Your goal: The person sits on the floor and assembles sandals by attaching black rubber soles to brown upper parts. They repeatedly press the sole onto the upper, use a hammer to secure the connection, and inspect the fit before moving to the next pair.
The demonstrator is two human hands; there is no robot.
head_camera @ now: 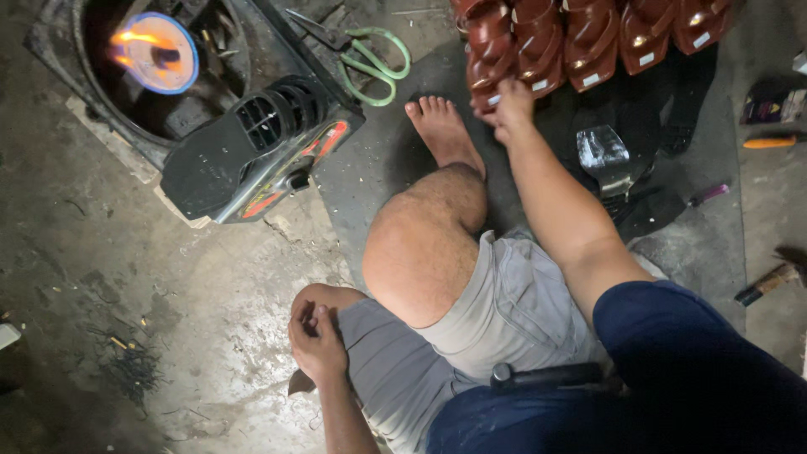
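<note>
My right hand (509,108) reaches forward past my bare foot (441,126) and is closed on the near end of a glossy dark red shoe piece (486,94). That piece belongs to a row of stacked dark red shoe pieces (588,38) on a black mat (395,160). My left hand (316,338) rests by my folded left leg on grey shorts (504,311), fingers curled shut. A small dark piece (299,383) pokes out under that wrist; whether it is held is unclear.
A burner with a flame (154,50) and a black blower housing (256,151) sit at the upper left. Green-handled scissors (374,60) lie beyond my foot. A metal shoe stand (605,155), a hammer (769,282) and an orange-handled tool (772,142) lie to the right.
</note>
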